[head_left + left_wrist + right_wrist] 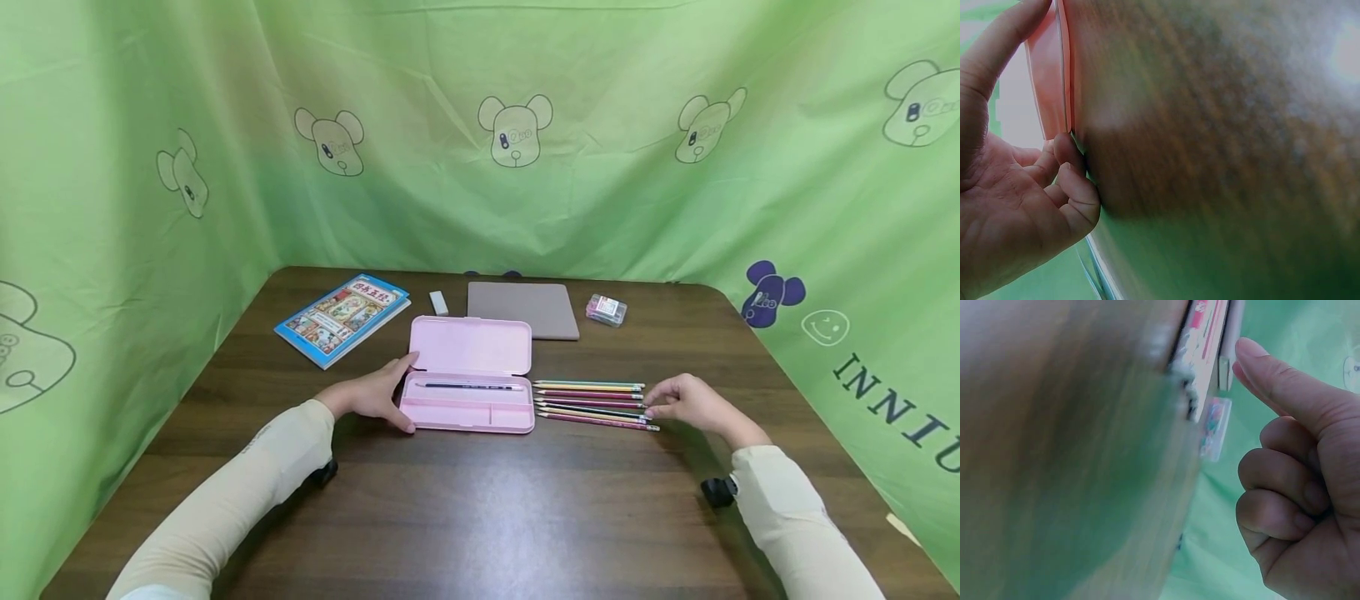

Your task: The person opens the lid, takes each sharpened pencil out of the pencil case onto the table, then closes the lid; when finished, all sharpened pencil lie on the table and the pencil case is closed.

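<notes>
A pink pencil case (pixel 467 414) lies on the table with its lid (pixel 471 346) raised back. One dark pencil (pixel 468 386) rests in its rear compartment. At the case's left side, my left hand (pixel 369 393) holds it, thumb at the front corner and fingers toward the hinge. Right of the case lies a row of several pencils (pixel 588 404), points toward the case. My right hand (pixel 693 408) is at their far ends, thumb and forefinger extended. In the right wrist view, the right hand's other fingers (pixel 1272 512) are curled, and no pencil shows between thumb and forefinger.
A blue-bordered book (pixel 343 319) lies back left. Behind the case are a white eraser-like block (pixel 438 302) and a flat grey-brown rectangular thing (pixel 536 310). A small clear box (pixel 606 310) with colourful contents stands back right. Green printed cloth (pixel 420 183) hangs around the table.
</notes>
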Available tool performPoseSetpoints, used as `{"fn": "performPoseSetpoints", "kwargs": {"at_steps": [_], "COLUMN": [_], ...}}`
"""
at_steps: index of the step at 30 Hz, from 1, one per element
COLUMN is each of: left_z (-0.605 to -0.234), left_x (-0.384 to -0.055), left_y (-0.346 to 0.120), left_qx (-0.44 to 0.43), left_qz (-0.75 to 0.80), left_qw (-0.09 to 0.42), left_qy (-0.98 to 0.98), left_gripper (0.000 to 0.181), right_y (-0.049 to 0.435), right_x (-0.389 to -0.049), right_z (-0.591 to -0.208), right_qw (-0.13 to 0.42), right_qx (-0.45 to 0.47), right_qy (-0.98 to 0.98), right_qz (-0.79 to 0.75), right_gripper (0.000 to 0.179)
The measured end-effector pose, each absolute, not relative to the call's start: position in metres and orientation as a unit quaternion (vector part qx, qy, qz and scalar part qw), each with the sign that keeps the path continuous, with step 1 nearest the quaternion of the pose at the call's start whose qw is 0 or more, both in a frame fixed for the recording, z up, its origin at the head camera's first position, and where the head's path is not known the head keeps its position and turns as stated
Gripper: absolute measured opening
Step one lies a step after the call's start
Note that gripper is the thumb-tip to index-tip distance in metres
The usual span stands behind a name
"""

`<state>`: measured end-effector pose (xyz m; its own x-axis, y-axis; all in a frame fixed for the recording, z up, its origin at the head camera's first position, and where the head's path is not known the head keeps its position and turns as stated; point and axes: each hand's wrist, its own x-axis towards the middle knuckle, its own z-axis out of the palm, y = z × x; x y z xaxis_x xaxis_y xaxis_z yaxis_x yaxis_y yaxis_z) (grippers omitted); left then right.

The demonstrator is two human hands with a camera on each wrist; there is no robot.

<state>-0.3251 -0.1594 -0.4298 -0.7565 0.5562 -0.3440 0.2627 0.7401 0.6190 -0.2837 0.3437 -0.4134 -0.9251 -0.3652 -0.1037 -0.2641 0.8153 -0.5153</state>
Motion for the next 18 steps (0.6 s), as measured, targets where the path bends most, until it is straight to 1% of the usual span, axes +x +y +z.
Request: {"fn": "performPoseSetpoints", "kwargs": {"at_steps": [3,10,18], "left_z": [-0.429,-0.428,-0.429], "left_x": [-0.325,-0.325,-0.323], "left_y": [-0.159,-0.159,-0.158], "left_qx": [0.230,0.230,0.223], "left_qz": [0.278,0.278,0.279], "left_qw": [0.264,0.263,0.266], "left_qy": [0.895,0.895,0.895], "left_gripper": [0.119,0.119,0.118], "right_y": [0.333,0.288,0.238], "right_x": [-0.291,-0.311,-0.329], "right_z": [-0.411,-0.404,-0.402], "right_qw": [0.093,0.117,0.120], "right_qx": [-0.191,-0.242,-0.300], "right_qy": [0.945,0.929,0.911], "right_qz": [-0.250,-0.256,-0.256], "right_gripper": [0.017,0.018,0.017]}}
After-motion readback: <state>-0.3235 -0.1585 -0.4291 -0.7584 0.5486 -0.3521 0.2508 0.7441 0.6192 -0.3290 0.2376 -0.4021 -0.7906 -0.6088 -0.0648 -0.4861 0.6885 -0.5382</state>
